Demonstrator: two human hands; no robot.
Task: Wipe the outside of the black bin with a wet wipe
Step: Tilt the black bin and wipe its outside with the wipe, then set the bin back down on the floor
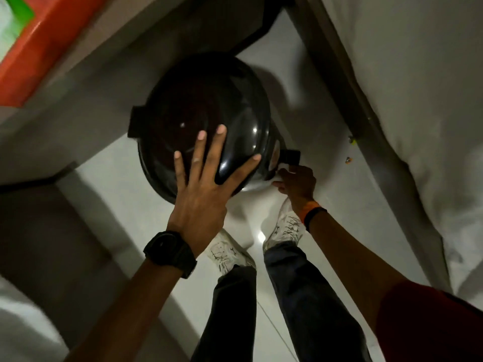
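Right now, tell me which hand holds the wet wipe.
The right hand, low against the black bin's side, grips the white wet wipe; the left hand lies spread flat on the lid.

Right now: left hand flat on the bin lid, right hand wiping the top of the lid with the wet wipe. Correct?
Not quite. The left hand is flat on the black bin lid, but the right hand presses the wet wipe against the bin's lower side, near the side latch, not the lid top. The head view shows it.
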